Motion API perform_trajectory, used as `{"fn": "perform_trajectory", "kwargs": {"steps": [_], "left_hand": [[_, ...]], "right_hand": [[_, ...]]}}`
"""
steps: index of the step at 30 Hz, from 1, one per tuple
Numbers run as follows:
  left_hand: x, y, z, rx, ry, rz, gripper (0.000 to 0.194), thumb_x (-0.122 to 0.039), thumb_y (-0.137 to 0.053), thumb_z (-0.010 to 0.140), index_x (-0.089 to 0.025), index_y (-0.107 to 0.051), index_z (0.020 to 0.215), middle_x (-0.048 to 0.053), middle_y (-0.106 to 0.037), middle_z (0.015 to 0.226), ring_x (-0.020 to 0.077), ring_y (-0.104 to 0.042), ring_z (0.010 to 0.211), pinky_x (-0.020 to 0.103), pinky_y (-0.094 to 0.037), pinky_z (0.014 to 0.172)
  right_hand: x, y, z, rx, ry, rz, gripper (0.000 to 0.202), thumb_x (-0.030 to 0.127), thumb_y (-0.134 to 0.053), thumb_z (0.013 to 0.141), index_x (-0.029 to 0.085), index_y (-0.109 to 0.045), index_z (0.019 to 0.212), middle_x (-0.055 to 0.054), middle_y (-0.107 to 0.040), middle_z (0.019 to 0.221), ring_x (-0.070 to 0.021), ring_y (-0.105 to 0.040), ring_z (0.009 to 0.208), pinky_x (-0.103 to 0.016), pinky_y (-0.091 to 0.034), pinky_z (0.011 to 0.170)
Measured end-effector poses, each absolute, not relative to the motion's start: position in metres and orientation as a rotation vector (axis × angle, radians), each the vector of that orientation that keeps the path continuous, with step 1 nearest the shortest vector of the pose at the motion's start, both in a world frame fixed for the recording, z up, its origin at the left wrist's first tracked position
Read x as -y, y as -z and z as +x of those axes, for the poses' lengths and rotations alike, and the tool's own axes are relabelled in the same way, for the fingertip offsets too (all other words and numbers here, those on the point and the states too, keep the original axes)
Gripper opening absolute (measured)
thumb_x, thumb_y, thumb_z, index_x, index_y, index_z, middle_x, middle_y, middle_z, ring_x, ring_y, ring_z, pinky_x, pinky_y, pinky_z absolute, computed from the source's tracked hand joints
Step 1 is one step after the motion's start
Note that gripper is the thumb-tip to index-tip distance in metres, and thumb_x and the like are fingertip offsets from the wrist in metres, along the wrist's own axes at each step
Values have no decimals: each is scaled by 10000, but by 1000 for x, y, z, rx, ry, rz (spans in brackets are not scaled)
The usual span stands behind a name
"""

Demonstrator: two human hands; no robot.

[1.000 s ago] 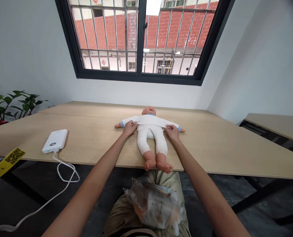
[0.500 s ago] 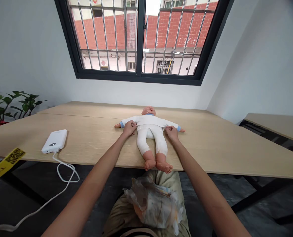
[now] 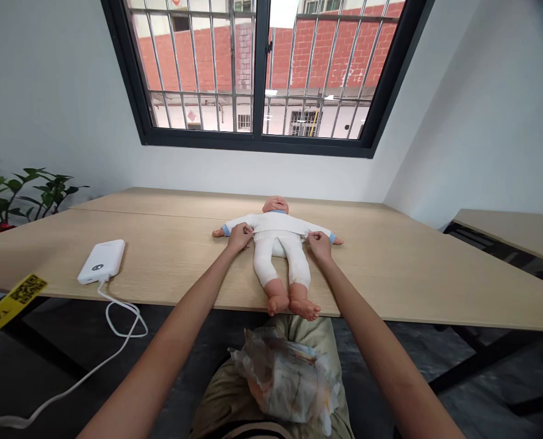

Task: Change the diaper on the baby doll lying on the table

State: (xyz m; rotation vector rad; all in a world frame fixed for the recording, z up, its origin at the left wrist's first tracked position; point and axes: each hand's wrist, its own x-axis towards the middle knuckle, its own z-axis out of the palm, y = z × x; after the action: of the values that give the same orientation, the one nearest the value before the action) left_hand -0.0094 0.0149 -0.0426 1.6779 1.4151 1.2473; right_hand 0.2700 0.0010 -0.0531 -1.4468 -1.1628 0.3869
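Observation:
A baby doll (image 3: 280,253) lies face up on the wooden table, head toward the window, arms spread and bare feet at the near edge. Its white long-sleeved shirt (image 3: 276,223) has blue cuffs and collar. Below are white pants (image 3: 265,262), with a pale patch showing between the legs. My left hand (image 3: 241,236) pinches the shirt's lower edge at the doll's side, on the left of the view. At the opposite side, my right hand (image 3: 320,245) is closed with fingertips at the shirt's edge near the sleeve. The exact grip is small and partly hidden.
A white power bank (image 3: 102,261) with a white cable (image 3: 120,332) lies on the table (image 3: 409,268) at left. A crumpled translucent plastic-like bundle (image 3: 294,378) rests on my lap. Leafy plants (image 3: 28,192) stand far left; a barred window (image 3: 257,141) is ahead.
My right fingertips have shifted slightly outward and up along the shirt's edge. My left hand and the doll look almost the same.

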Motion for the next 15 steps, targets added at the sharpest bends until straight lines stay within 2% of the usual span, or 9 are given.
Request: {"fn": "perform_trajectory", "kwargs": {"steps": [5, 10, 15], "left_hand": [[-14, 41, -9, -1429, -1267, 1675, 71, -107, -555, 790, -164, -554, 832, -15, -614, 728, 58, -483, 347, 185, -320, 360], [-12, 40, -10, -1454, -1264, 1670, 87, -116, -544, 804, -167, -564, 871, 5, -644, 809, 54, -481, 347, 186, -293, 355], [-11, 37, -10, -1480, -1228, 1683, 114, -117, -530, 809, -149, -605, 888, -11, -612, 636, 75, -479, 343, 188, -291, 373]], "right_hand": [[2, 50, 268, 1166, -386, -1461, 64, 256, -539, 699, 195, -545, 678, -23, -614, 641, -175, -550, 608, -283, -415, 623], [2, 50, 269, 1209, -383, -1485, 147, 303, -543, 709, 179, -566, 634, -46, -636, 641, -180, -549, 601, -292, -401, 626], [-1, 55, 272, 1300, -482, -1412, 233, 378, -571, 677, 155, -641, 671, -58, -664, 659, -184, -557, 623, -287, -402, 637]]}}
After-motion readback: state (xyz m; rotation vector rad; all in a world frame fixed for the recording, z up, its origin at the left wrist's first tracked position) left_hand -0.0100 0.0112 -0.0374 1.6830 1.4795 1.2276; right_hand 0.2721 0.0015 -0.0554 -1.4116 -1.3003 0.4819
